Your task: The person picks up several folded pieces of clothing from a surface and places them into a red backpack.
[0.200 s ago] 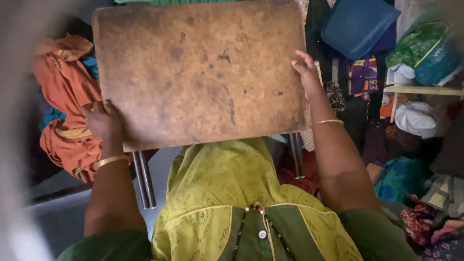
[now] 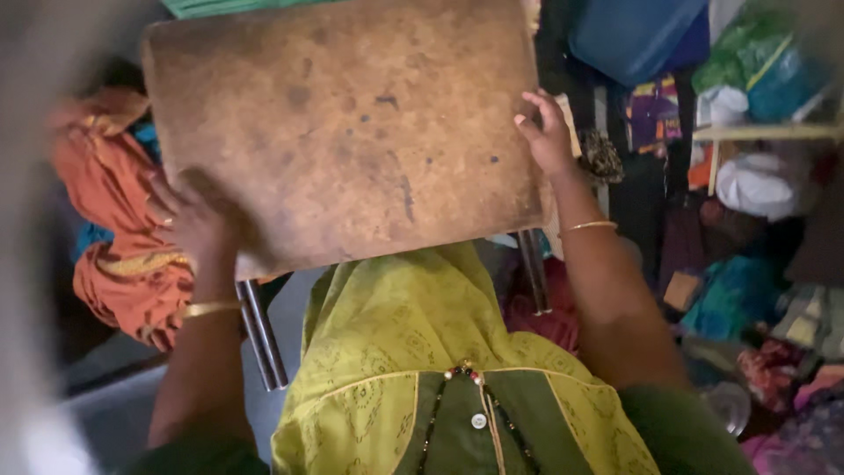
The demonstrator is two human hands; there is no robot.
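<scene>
1. The left hand point(image 2: 195, 222) is wrapped around the near left corner of a worn brown wooden table point(image 2: 347, 132), fingers curled over the edge in a firm hold. A gold bangle point(image 2: 208, 309) sits on that wrist.
2. The right hand point(image 2: 545, 132) holds the right edge of the same table, fingers lying on the top surface and the palm pressed against the side. A thin gold bangle point(image 2: 589, 226) circles this wrist too.
3. The table spans the space between the two hands, its top stained and scuffed with small dark spots. It sits slightly turned, so that its left side lies nearer the person than its right.
4. Below the near edge of the table, two metal legs point(image 2: 261, 332) show just inside each forearm, one by the left hand and one point(image 2: 534, 268) by the right.
5. Between the forearms, close to the camera, is the person's yellow-green garment point(image 2: 396, 352) with a dark green yoke, a button and a string of beads.
6. Outward from the left hand lies a heap of orange cloth point(image 2: 114, 220) with gold trim.
7. Outward from the right hand is a cluttered pile: a blue bag point(image 2: 633, 35) beyond the table's far right corner, green plastic bags point(image 2: 756, 70) further right, and a white bundle point(image 2: 760, 185) under them. Details there are blurred.
</scene>
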